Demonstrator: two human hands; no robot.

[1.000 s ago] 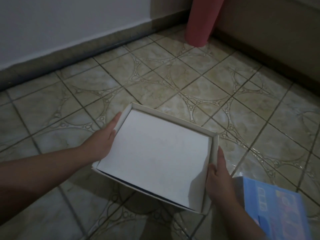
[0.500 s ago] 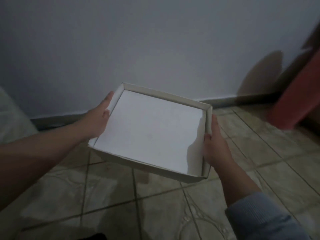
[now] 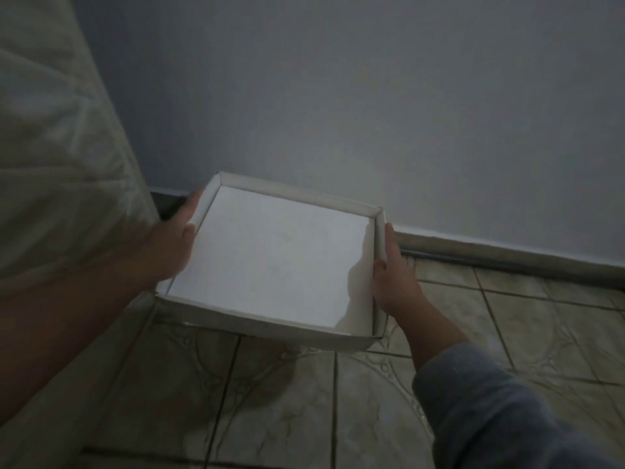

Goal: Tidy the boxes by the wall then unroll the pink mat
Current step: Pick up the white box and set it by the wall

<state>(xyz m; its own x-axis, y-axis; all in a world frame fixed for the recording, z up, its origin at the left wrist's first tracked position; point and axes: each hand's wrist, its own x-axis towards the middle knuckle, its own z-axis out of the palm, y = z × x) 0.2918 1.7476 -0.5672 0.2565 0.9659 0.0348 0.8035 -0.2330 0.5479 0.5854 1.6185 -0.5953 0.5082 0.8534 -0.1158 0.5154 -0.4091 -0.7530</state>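
Note:
A shallow white box [image 3: 277, 258], open side up and with nothing inside, hangs above the tiled floor close to the wall. My left hand [image 3: 169, 245] grips its left wall, thumb inside the rim. My right hand [image 3: 392, 279] grips its right wall, thumb along the top edge. The box tilts slightly down toward me. The pink mat is out of view, and no other box shows.
A pale quilted mattress [image 3: 61, 170] stands on the left, right beside my left arm. A grey wall [image 3: 372, 96] with a dark skirting strip [image 3: 507, 255] runs behind the box. Patterned floor tiles [image 3: 304, 401] lie below.
The view has swung left, away from the pink roll and the blue box, which have dropped out of sight. The white box has been carried toward the wall beside the mattress.

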